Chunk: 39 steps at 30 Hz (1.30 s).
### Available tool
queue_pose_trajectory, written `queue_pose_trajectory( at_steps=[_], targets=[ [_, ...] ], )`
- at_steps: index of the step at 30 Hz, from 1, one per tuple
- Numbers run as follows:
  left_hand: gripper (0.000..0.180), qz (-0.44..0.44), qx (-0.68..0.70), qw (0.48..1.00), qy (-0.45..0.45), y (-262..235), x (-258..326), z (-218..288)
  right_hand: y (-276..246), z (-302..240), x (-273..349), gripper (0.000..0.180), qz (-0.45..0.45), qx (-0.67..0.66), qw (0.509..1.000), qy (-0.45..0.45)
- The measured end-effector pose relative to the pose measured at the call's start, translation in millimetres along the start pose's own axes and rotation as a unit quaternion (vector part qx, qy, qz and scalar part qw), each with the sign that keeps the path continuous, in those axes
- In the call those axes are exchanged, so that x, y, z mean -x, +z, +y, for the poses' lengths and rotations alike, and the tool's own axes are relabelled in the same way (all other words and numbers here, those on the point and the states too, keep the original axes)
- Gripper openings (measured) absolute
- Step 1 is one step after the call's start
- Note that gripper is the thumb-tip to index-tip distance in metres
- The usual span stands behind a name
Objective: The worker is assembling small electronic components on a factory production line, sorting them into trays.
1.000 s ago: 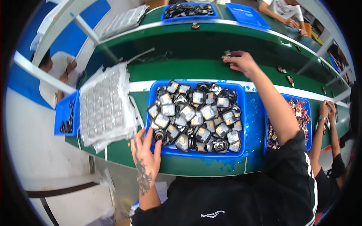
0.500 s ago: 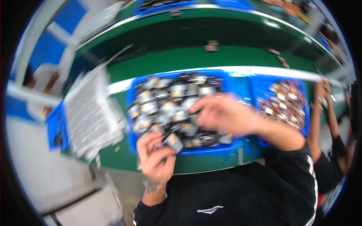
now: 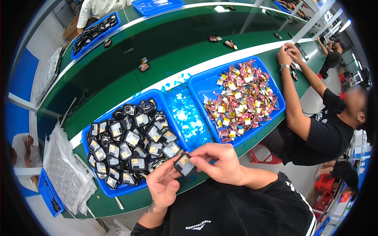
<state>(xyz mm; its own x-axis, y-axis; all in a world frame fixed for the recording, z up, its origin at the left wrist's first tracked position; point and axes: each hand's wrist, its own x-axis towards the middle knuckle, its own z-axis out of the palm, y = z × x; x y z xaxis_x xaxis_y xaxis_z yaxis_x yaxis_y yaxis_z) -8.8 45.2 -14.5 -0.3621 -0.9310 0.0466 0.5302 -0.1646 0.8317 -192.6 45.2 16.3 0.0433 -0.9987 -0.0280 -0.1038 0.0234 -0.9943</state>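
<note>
Gripping a case [image 3: 184,165] in the fingertips of the left hand [image 3: 162,187] and right hand [image 3: 220,164], at the near right corner of a tray [image 3: 173,121] full of similar cases [image 3: 132,138]; with blue scraps [image 3: 185,114] to the right, then a bin [image 3: 201,84] of boards [image 3: 246,98] and, farther right, a co-worker [image 3: 332,124].

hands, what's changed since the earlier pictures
The right hand has let go of the small part, now lying on the green surface, and come back toward the body. The left hand has left the tray's near left side; both now hold a black case. The view has swung right. The tray of cases and tray of red-and-gold parts stay side by side.
</note>
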Motion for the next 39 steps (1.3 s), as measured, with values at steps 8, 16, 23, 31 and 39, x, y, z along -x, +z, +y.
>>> queue_pose_trajectory(
  at_steps=[8,16,23,31,39],
  targets=[
    [0.012,0.156,-0.040,0.986,-0.045,15,-14,2,-89,21,-16,0.020,0.259,0.379,0.881,-0.117],
    [0.036,0.149,-0.061,0.985,-0.068,25,-31,5,-139,36,-25,0.024,0.216,0.321,0.918,-0.085],
    [0.021,0.080,-0.189,0.977,-0.064,38,-40,-9,-151,32,-32,0.023,0.253,0.014,0.965,-0.064],
    [0.023,0.116,-0.189,0.974,-0.034,55,-36,-24,-181,23,-51,0.023,0.168,-0.014,0.985,-0.032],
    [0.047,0.085,-0.441,0.889,0.093,85,-51,-19,-121,22,-38,0.024,0.075,-0.200,0.977,0.016]
  ],
)
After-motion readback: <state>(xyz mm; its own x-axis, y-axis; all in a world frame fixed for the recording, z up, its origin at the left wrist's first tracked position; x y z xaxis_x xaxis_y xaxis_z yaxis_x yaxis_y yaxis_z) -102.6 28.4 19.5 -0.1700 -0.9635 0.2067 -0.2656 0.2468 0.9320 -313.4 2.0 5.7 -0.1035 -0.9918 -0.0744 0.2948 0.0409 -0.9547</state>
